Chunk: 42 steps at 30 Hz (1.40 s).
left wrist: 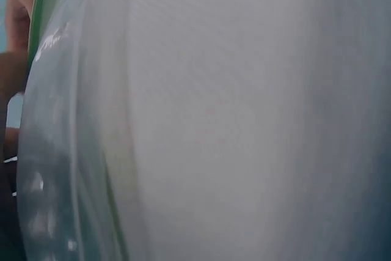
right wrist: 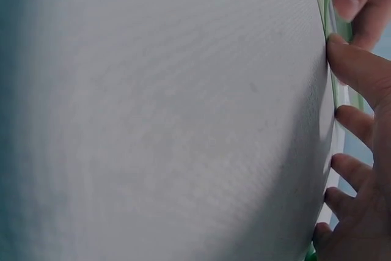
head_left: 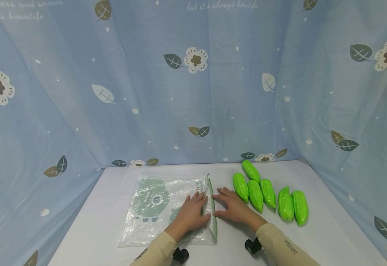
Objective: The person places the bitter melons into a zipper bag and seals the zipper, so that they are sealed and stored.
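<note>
A clear plastic zip bag (head_left: 150,232) with a green cartoon print lies flat on the white table, its green-edged mouth facing right. My left hand (head_left: 190,214) rests on the bag near that mouth, fingers spread and fairly straight. At the green edge, my right hand (head_left: 235,208) touches the rim with its fingertips, palm down and fingers extended. In the right wrist view, the right hand's fingertips (right wrist: 342,53) meet the table by the green strip. The left wrist view shows mostly bag film (left wrist: 52,120) and blurred white, with the left hand hardly identifiable.
Several shiny green, elongated, pointed objects (head_left: 254,195) lie to the right of my right hand. Black wrist devices (head_left: 253,245) sit under both forearms. A blue patterned curtain (head_left: 193,92) surrounds the white table (head_left: 93,218) at the back and sides.
</note>
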Tool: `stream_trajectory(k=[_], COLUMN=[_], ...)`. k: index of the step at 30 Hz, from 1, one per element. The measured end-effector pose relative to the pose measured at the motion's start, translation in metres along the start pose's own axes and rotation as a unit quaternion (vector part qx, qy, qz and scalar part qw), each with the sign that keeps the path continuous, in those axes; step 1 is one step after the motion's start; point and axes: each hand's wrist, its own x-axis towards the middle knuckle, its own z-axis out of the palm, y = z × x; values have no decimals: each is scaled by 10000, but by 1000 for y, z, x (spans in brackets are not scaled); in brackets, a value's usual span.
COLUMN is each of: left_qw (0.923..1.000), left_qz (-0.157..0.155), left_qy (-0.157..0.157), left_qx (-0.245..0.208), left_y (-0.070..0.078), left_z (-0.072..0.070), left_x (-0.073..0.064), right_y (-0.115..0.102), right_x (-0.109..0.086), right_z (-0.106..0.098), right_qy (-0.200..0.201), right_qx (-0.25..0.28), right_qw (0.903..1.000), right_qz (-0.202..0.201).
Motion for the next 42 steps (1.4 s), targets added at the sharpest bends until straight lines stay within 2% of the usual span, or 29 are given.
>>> stream_trajectory(k=[6,13,19,24,28,34,37,42], left_qw=[9993,9989,9991,9989,9985,9947,9929,9974], left_qz=[-148,-219,-79,-41,-93,-345,-425,-354], left_qy=[-316,-334,-389,-418,-287,184,220,-95], left_qx=[-103,-224,-110,-215,-457,-949,-1092,-622], left_y=[-1,-2,-5,-7,-5,-2,-1,-4], left_z=[-2,-5,-5,-6,-8,-16,-19,-11], left_x=[-4,-6,-8,-11,-11,-10,-11,-15], right_y=[-1,-4,-7,-7,-7,-4,-4,-6], right_x=[0,0,-1,-1,-1,-1,-1,-2], right_z=[-1,-2,-3,-3,-3,-2,-2,-2], right_qy=[-67,-127,-119,-84,-72,-82,-109,-86], right_qx=[-59,-204,-233,-208,-234,-383,-374,-292], right_qw=[9999,9997,9997,9997,9997,9992,9992,9995], right_qz=[-82,-31,34,58,14,81,85,24])
